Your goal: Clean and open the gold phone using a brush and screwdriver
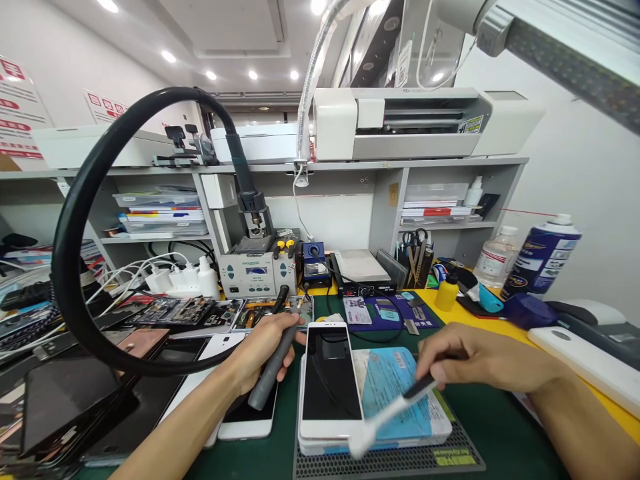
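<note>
Apparently mid-work: found phone face up on box, with screen in place and nothing visibly detached; cannot confirm from view any completed or outstanding work. Noted left hand reaching in from lower left, wrapped round grey handle beside phone. Observed right hand angled inward from opposite side, pinching black end of tool, with blurred white head slanting down at phone's near right corner.

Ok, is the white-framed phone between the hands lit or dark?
Dark. The white-framed phone shows black glass with faint reflections, no display content.
</note>
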{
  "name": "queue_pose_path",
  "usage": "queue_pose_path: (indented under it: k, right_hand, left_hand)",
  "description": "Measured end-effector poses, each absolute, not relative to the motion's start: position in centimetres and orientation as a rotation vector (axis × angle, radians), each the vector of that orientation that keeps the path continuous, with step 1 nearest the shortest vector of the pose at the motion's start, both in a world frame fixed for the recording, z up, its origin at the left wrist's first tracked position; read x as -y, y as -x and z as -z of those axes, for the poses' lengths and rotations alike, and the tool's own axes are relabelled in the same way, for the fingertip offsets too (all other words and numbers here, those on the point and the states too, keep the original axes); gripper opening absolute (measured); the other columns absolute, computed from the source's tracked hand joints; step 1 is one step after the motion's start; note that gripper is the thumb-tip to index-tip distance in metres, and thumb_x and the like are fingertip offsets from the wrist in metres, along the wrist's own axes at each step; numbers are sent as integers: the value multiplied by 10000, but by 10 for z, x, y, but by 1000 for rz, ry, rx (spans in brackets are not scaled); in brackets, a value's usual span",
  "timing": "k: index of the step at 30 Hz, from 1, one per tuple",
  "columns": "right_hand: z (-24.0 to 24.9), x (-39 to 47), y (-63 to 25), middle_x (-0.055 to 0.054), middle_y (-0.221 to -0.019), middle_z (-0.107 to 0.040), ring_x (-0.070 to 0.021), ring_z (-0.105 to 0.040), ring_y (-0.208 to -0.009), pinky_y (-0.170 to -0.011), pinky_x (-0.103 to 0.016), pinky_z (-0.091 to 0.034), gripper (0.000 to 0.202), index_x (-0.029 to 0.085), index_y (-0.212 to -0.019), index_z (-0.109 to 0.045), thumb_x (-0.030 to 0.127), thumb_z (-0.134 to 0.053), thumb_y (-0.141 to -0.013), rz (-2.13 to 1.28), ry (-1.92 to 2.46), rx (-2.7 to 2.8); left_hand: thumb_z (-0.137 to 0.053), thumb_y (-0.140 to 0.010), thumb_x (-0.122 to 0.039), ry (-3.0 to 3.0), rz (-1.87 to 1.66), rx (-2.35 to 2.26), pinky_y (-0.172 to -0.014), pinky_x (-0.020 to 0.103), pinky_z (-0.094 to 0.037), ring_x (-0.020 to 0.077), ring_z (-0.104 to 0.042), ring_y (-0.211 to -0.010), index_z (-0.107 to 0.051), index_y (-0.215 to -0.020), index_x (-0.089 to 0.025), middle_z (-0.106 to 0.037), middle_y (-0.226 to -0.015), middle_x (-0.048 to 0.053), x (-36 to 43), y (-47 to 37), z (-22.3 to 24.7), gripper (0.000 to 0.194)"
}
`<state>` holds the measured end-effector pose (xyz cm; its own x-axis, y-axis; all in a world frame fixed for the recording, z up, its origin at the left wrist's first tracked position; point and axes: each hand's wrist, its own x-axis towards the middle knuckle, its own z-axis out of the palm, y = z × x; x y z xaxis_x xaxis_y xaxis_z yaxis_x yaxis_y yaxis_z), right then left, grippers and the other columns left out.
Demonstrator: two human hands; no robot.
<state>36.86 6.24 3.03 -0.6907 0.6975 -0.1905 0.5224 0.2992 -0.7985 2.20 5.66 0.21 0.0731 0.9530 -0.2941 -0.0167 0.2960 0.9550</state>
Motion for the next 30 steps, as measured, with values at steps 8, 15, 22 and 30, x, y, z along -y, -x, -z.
queue_pose_path:
  k: [8, 15, 22, 30]
  right_hand:
    - [-22, -77, -371, -74, -995, -690, -230, -573, -837, -681, -314, -425, 528, 223, -1112, -724, 655, -470, -944, -854, 1435, 2077]
    - [-21, -74, -367, -71, -920, -684, -249, -590, -866, -749, -345, -441, 468, 206, -1038, -739, 610, -524, -939, -834, 1442, 2161]
    - [-18, -78, -369, -44, -845, -695, -233, -609, -780, -680, -316, -459, 409, 227, -957, -754, 604, -616, -880, -897, 1422, 2207]
    - [-25, -68, -363, -24, -807, -676, -160, -545, -653, -582, -268, -401, 477, 233, -1058, -748, 646, -570, -900, -1026, 1325, 2237]
  left_hand:
    - [-536, -945, -389, -1005, -961, -1264, -258, 217, -411, 85, -464, -374, -584, -1085, -144, -687, -834, 58, -59, -20, 5, 286]
    - [-545, -937, -402, -1011, -968, -1258, -257, 218, -416, 89, -471, -377, -585, -1081, -147, -687, -830, 61, -59, -18, 7, 296]
    - [-581, -910, -421, -1015, -969, -1238, -258, 221, -421, 89, -478, -378, -589, -1065, -160, -694, -857, 64, -62, -17, 11, 303]
    - [-590, -906, -418, -1008, -967, -1249, -256, 219, -414, 91, -477, -372, -593, -1058, -159, -693, -844, 60, -60, -19, 8, 300]
